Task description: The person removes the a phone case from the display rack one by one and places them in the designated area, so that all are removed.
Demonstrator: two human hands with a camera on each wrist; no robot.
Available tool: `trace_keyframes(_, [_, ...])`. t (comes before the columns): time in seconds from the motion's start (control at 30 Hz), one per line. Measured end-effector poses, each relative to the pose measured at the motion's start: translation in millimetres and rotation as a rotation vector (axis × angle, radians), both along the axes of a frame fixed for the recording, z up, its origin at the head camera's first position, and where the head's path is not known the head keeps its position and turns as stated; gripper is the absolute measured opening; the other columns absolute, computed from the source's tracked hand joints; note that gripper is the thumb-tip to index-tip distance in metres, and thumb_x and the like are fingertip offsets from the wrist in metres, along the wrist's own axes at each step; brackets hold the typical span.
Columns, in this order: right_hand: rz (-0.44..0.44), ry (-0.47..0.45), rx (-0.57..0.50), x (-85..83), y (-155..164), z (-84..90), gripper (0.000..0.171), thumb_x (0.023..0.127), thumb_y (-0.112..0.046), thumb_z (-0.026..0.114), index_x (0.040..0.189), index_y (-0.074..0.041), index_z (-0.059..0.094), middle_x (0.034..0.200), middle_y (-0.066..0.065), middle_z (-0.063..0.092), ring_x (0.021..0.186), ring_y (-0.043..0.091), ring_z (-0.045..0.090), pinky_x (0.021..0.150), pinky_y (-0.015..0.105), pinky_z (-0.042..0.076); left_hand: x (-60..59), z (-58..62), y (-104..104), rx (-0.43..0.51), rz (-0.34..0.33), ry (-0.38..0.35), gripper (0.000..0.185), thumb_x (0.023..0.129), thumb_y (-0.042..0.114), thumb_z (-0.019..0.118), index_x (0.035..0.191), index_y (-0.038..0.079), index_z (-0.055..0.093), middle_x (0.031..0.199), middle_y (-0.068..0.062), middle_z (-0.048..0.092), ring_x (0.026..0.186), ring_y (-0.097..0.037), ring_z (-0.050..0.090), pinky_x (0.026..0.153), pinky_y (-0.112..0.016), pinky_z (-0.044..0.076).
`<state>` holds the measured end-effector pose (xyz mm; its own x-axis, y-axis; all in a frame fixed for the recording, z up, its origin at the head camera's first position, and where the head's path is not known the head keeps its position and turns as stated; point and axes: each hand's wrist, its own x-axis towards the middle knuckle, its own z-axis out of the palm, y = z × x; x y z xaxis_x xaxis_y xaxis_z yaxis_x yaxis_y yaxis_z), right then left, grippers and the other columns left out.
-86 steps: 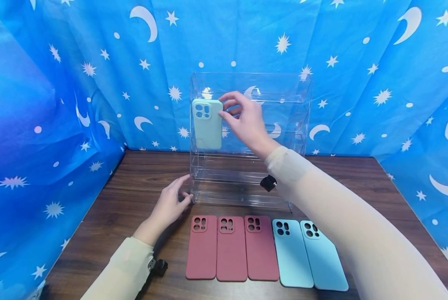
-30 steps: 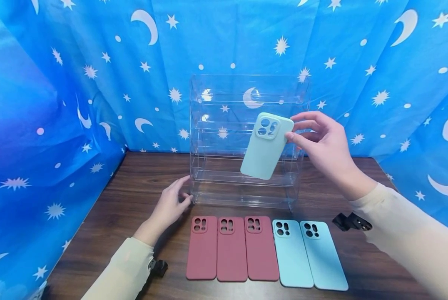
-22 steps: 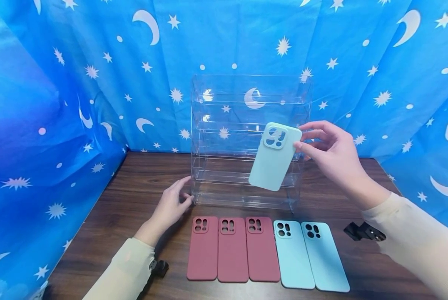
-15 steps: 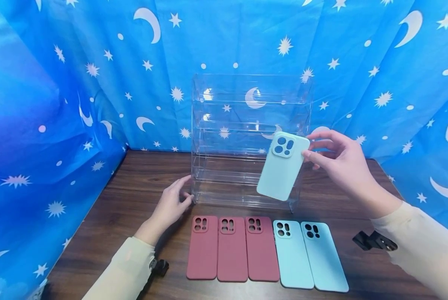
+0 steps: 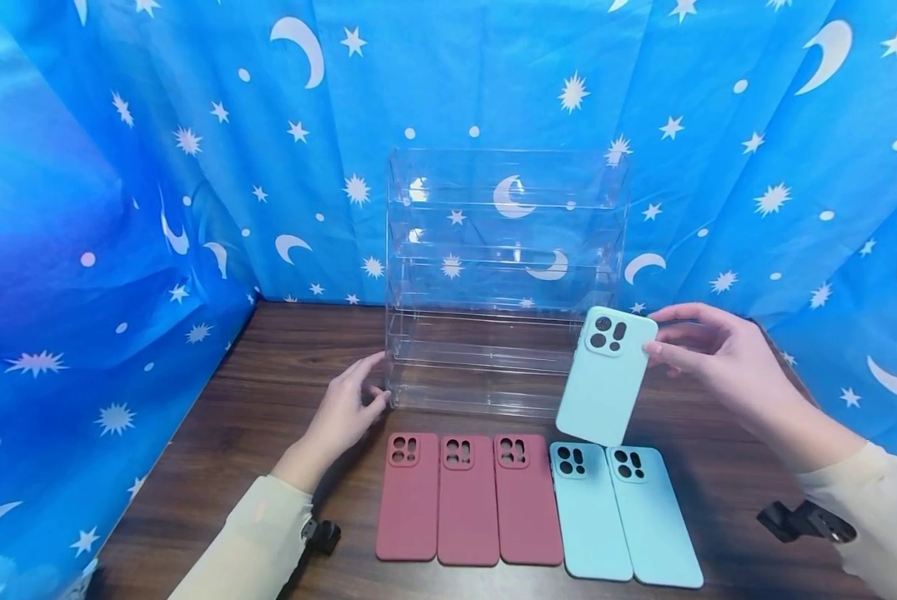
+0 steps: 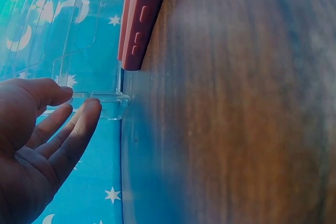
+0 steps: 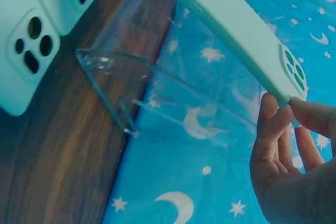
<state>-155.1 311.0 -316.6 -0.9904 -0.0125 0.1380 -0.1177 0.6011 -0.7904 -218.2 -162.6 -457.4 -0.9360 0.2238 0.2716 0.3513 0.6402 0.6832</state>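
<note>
My right hand (image 5: 726, 358) pinches a mint-green phone case (image 5: 606, 379) at its upper right corner, thumb on the near face. Held tilted in the air, the case hangs before the rack's lower right corner, above two mint cases lying on the table. In the right wrist view, fingers and thumb grip the camera-cutout end of the case (image 7: 236, 30). My left hand (image 5: 347, 404) holds the lower left edge of a clear tiered display rack (image 5: 486, 358). The left wrist view has the thumb and fingertips on either side of the rack's edge (image 6: 113, 98).
Three dark red phone cases (image 5: 407, 508) lie in a row in front of the rack. Two mint cases, one left (image 5: 594, 525) and one right (image 5: 658, 525), continue that row. A blue curtain (image 5: 493, 75) with moons and stars surrounds the brown wooden table (image 5: 216, 467).
My right hand has carried the mint case away from the rack's upper left, moving right and down toward the table. The left hand stays at the rack's lower left edge.
</note>
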Motion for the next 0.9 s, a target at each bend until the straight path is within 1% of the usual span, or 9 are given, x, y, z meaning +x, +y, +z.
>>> trace_keyframes(0.07, [0.003, -0.034, 0.007, 3.0, 7.1, -2.8, 0.044, 0.097, -0.032, 0.073, 0.135, -0.016, 0.059, 0.099, -0.02, 0.074, 0.088, 0.004, 0.073, 0.069, 0.027, 0.061, 0.2, -0.2, 0.5, 0.0, -0.004, -0.001, 0.066, 0.091, 0.003, 0.075, 0.151, 0.013, 0.049, 0.118, -0.012, 0.066, 0.074, -0.011, 0.069, 0.055, -0.022, 0.057])
trace_keyframes(0.2, [0.041, -0.097, -0.009, 6.5, 22.0, -6.5, 0.042, 0.098, -0.028, 0.072, 0.135, -0.014, 0.058, 0.101, -0.018, 0.074, 0.089, 0.007, 0.075, 0.072, 0.026, 0.063, -0.6, -0.4, 0.3, 0.005, -0.013, 0.003, 0.066, 0.092, 0.003, 0.075, 0.151, 0.013, 0.049, 0.117, -0.013, 0.066, 0.072, -0.011, 0.068, 0.053, -0.022, 0.057])
trace_keyframes(0.27, [0.06, -0.114, -0.012, 7.5, 29.7, -8.7, 0.039, 0.099, -0.025, 0.071, 0.134, -0.013, 0.058, 0.101, -0.018, 0.074, 0.089, 0.007, 0.075, 0.072, 0.026, 0.063, -0.9, 0.5, 0.1, 0.006, -0.01, 0.007, 0.065, 0.092, 0.004, 0.075, 0.151, 0.013, 0.049, 0.116, -0.012, 0.065, 0.071, -0.012, 0.068, 0.053, -0.022, 0.057])
trace_keyframes(0.47, [0.067, -0.177, -0.014, 10.8, 53.3, -19.1, 0.034, 0.099, -0.021, 0.071, 0.131, -0.017, 0.06, 0.1, -0.018, 0.075, 0.087, 0.008, 0.075, 0.07, 0.026, 0.061, -1.1, 2.1, 0.0, -0.007, -0.013, 0.031, 0.064, 0.092, 0.003, 0.074, 0.15, 0.01, 0.05, 0.111, -0.012, 0.067, 0.071, -0.012, 0.068, 0.052, -0.022, 0.056])
trace_keyframes(0.63, [0.082, -0.246, -0.026, 13.1, 74.4, -29.2, 0.032, 0.1, -0.018, 0.069, 0.131, -0.018, 0.06, 0.101, -0.019, 0.074, 0.087, 0.009, 0.076, 0.07, 0.026, 0.062, 0.7, 2.3, 0.0, -0.017, -0.01, 0.026, 0.063, 0.093, 0.004, 0.074, 0.151, 0.011, 0.05, 0.112, -0.012, 0.067, 0.072, -0.012, 0.068, 0.052, -0.022, 0.057])
trace_keyframes(0.73, [0.081, -0.301, -0.032, 13.1, 87.5, -34.8, 0.031, 0.1, -0.02, 0.068, 0.13, -0.021, 0.06, 0.101, -0.019, 0.074, 0.089, 0.01, 0.076, 0.072, 0.027, 0.062, 1.0, 2.9, -0.2, -0.015, -0.001, 0.034, 0.063, 0.092, 0.004, 0.074, 0.15, 0.011, 0.05, 0.113, -0.012, 0.066, 0.073, -0.014, 0.069, 0.052, -0.022, 0.057])
trace_keyframes(0.9, [0.092, -0.429, -0.095, 11.1, 109.1, -47.8, 0.026, 0.102, -0.018, 0.066, 0.126, -0.027, 0.062, 0.104, -0.013, 0.075, 0.092, 0.013, 0.076, 0.076, 0.029, 0.064, 1.7, 3.8, 0.1, -0.021, 0.004, 0.032, 0.063, 0.093, 0.004, 0.074, 0.151, 0.011, 0.05, 0.117, -0.012, 0.066, 0.081, -0.017, 0.07, 0.053, -0.022, 0.057])
